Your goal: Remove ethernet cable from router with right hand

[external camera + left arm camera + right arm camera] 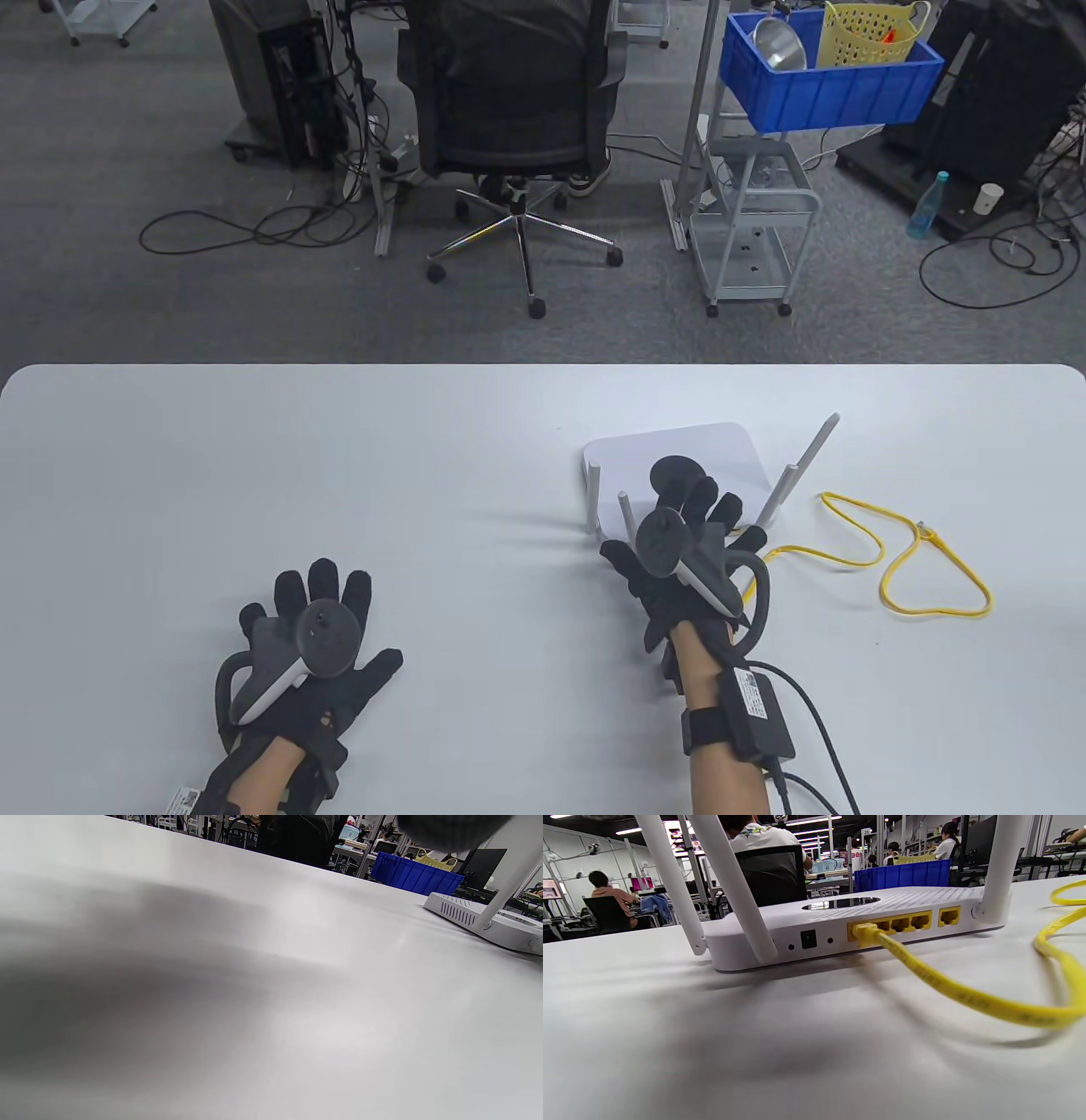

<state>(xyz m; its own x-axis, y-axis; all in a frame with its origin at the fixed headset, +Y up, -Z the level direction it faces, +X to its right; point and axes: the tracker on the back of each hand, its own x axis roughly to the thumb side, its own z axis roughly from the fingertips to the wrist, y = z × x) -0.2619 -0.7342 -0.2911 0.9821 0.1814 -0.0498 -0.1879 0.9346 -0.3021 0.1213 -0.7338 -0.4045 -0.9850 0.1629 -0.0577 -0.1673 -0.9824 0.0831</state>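
Yellow ethernet cable sits plugged into the router; right hand hovers behind it, grip unclear, while left hand rests spread flat on the table.

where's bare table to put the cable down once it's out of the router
Free: the wide stretch between the left hand and the router, and the whole far left of the table. Also the near right corner below the yellow cable loops. Crowded: right of the router, where antennas, cable and the right hand bunch together.
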